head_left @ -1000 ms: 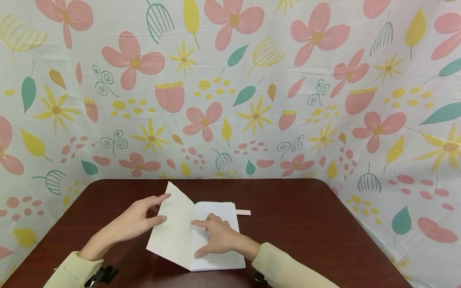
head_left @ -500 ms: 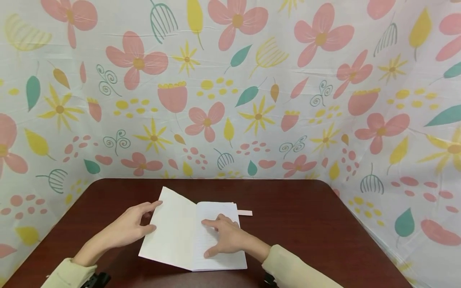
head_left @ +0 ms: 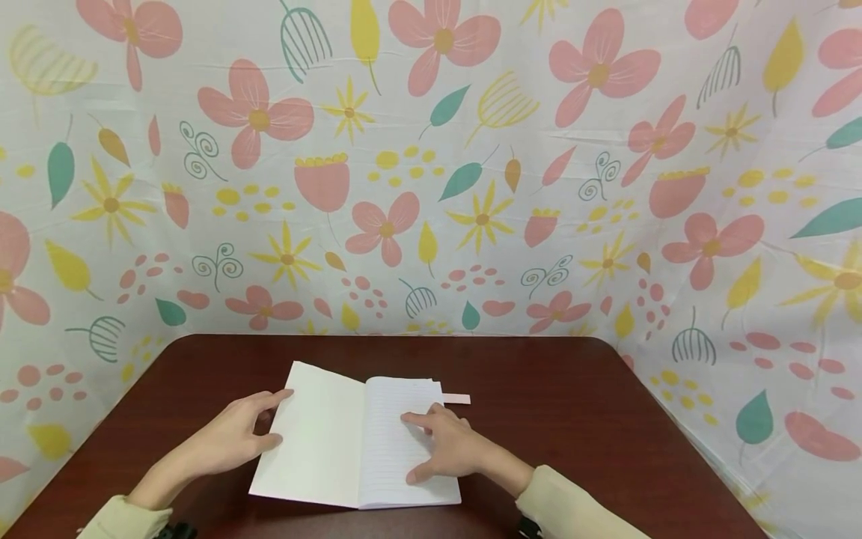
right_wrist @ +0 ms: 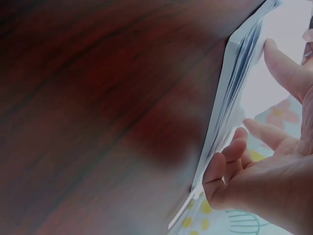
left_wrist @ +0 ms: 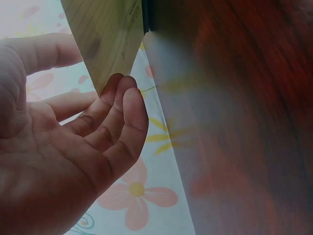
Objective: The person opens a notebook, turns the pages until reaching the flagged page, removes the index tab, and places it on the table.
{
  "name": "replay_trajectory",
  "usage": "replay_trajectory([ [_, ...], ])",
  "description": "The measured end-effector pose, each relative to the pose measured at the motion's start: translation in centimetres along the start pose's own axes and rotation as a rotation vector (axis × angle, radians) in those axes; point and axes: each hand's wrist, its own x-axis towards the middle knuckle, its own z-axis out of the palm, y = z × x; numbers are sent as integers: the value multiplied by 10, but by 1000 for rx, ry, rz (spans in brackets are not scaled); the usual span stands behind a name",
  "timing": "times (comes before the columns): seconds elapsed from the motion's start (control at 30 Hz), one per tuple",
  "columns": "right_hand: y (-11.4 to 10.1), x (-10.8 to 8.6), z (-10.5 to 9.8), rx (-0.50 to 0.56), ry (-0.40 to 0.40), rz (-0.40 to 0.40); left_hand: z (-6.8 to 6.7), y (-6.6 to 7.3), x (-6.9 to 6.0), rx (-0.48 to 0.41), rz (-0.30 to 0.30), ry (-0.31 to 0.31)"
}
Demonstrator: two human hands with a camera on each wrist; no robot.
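Note:
A notebook lies spread on the table, its lined right page [head_left: 384, 471] flat and its blank left leaf [head_left: 319, 442] swung out to the left. My left hand [head_left: 229, 434] holds that leaf by its outer edge; in the left wrist view the leaf [left_wrist: 107, 44] passes between the thumb and index on one side and the curved other fingers of the hand [left_wrist: 73, 142]. On the right page rests my right hand [head_left: 461, 445], index and thumb extended. Seen by the right wrist camera, this hand [right_wrist: 269, 171] is beside the notebook's page edges [right_wrist: 234, 73].
A pale pink strip [head_left: 458, 399] sticks out from the notebook's right side. The dark reddish-brown table [head_left: 572, 434] extends around it, with a floral cloth [head_left: 431, 187] behind and at both sides.
The left leaf has swung down and left with my left hand, which is lower and farther left. My right hand has slid rightward across the lined page.

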Motion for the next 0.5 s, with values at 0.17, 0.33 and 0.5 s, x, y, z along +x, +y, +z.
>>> replay_trajectory([
  [0.17,8,-7,-3,13,9,3,3,-3,-2,8,-4,1],
  [0.33,15,-15,-7,30,0,15,5,-6,-3,14,-10,-9],
  [0.5,20,-22,-10,40,5,11,8,-8,-4,-10,-40,-33],
])
